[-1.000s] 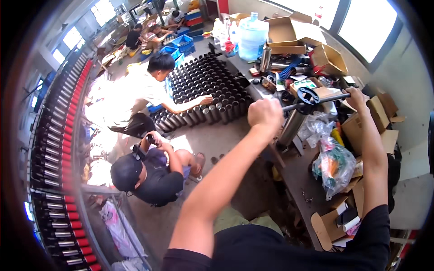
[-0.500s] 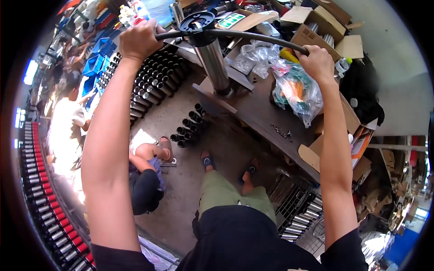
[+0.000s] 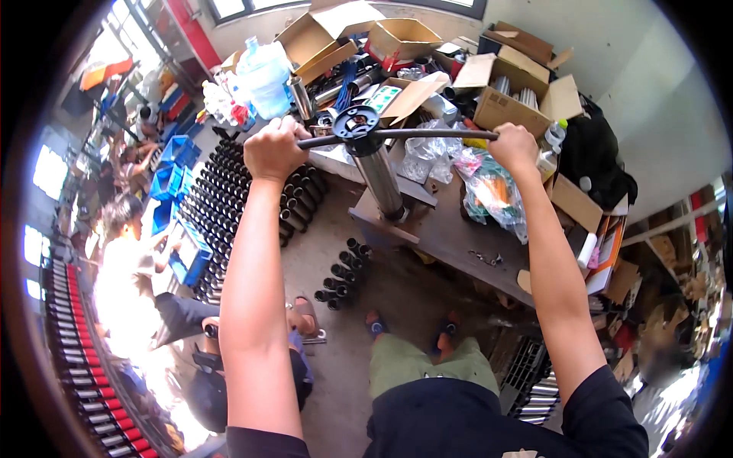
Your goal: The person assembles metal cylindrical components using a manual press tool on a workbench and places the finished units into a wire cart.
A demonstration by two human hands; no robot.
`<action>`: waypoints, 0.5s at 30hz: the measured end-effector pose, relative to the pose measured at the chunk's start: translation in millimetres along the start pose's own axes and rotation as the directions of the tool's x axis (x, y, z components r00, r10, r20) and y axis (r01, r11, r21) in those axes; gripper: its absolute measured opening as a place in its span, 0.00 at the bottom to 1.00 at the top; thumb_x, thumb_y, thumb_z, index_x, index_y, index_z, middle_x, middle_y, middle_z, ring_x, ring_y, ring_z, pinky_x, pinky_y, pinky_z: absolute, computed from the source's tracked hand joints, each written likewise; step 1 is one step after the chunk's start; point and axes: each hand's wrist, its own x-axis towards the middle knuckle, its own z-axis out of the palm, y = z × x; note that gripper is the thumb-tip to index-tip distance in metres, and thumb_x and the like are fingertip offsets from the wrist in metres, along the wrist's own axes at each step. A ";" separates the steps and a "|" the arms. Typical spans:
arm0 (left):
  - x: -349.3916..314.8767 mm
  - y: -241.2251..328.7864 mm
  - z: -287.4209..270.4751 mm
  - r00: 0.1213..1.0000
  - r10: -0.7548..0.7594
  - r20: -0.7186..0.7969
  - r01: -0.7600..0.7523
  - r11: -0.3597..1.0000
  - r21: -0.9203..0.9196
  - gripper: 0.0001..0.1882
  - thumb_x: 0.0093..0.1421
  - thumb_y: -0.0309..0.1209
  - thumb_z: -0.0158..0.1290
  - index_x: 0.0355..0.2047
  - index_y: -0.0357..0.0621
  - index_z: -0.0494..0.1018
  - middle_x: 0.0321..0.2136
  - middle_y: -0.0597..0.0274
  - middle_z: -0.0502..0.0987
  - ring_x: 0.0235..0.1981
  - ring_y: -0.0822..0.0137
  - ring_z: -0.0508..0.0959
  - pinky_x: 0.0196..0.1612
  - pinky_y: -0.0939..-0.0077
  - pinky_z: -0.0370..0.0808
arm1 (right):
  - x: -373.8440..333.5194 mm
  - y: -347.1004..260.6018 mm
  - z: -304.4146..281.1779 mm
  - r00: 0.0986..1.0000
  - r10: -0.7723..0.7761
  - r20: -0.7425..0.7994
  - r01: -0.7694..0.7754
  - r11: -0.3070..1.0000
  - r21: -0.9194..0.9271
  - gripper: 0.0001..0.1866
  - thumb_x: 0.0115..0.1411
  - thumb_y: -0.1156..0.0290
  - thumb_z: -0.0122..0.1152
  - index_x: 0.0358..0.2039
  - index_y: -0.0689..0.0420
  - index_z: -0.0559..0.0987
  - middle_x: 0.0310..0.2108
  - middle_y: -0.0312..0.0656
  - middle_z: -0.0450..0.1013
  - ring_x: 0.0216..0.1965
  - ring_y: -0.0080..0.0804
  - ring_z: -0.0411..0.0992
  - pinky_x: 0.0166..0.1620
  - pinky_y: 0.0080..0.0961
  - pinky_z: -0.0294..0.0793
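A polished metal cylinder (image 3: 379, 182) stands upright at the corner of the workbench (image 3: 450, 244), slightly tilted in the picture. On its top sits a black round cap with holes (image 3: 356, 122). A long dark bar (image 3: 427, 133) runs out from this top to both sides; how it joins the cap is not clear. My left hand (image 3: 275, 149) is wrapped round the bar's left end. At the other end my right hand (image 3: 515, 145) grips the bar, closed. Both arms are stretched forward.
Clear plastic bags (image 3: 492, 195) and small metal parts (image 3: 486, 259) lie on the bench, with open cardboard boxes (image 3: 519, 91) behind. Rows of dark tubes (image 3: 221, 191) stand on the floor at left; several more (image 3: 343, 273) stand nearer. Co-workers (image 3: 126, 267) sit at left, one close to my left arm.
The view has tilted up and turned, so the cylinder, bar and hands appear lower. Both hands keep their hold on the bar. Any turn of the bar against the bench is hard to make out.
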 end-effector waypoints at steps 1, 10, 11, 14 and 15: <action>1.0 -1.9 0.8 0.999 0.008 -0.033 -0.007 1.000 0.011 0.13 0.55 0.41 0.58 0.19 0.51 0.71 0.19 0.62 0.77 0.18 0.57 0.80 0.21 0.64 0.76 | 6.2 1.7 2.5 0.999 -0.006 -0.032 0.006 1.000 0.002 0.14 0.56 0.56 0.59 0.33 0.49 0.87 0.34 0.49 0.81 0.41 0.49 0.80 0.46 0.40 0.79; 6.2 -45.0 35.5 0.984 0.176 0.010 -0.177 0.984 0.011 0.12 0.57 0.43 0.52 0.25 0.51 0.75 0.22 0.54 0.79 0.23 0.48 0.80 0.24 0.54 0.76 | -78.4 -6.7 -21.0 0.998 0.063 0.017 -0.065 0.985 0.160 0.13 0.51 0.63 0.59 0.32 0.54 0.86 0.32 0.47 0.82 0.35 0.47 0.82 0.40 0.40 0.81; 6.2 -45.7 31.7 0.988 0.132 0.081 -0.139 0.986 0.088 0.11 0.57 0.41 0.52 0.26 0.50 0.76 0.22 0.53 0.79 0.24 0.47 0.80 0.27 0.52 0.76 | -79.9 -4.8 -27.7 0.997 0.071 0.025 -0.074 0.980 0.182 0.12 0.50 0.63 0.60 0.31 0.53 0.86 0.32 0.46 0.82 0.36 0.45 0.82 0.41 0.39 0.81; 5.5 9.1 25.0 0.990 0.144 -0.003 -0.144 0.990 -0.009 0.17 0.57 0.33 0.55 0.44 0.36 0.72 0.44 0.42 0.75 0.49 0.43 0.74 0.50 0.49 0.71 | -77.5 21.6 -32.8 0.979 0.139 0.150 -0.176 0.947 0.268 0.10 0.49 0.63 0.62 0.29 0.50 0.87 0.31 0.43 0.82 0.38 0.39 0.82 0.45 0.37 0.75; 2.7 50.9 9.0 0.929 0.287 -0.233 -0.308 0.950 -0.058 0.19 0.53 0.28 0.57 0.45 0.35 0.71 0.44 0.43 0.73 0.50 0.44 0.72 0.52 0.45 0.68 | -70.8 30.2 -27.6 0.981 0.136 0.136 -0.166 0.956 0.242 0.10 0.48 0.62 0.63 0.29 0.49 0.87 0.30 0.41 0.82 0.37 0.38 0.82 0.47 0.37 0.72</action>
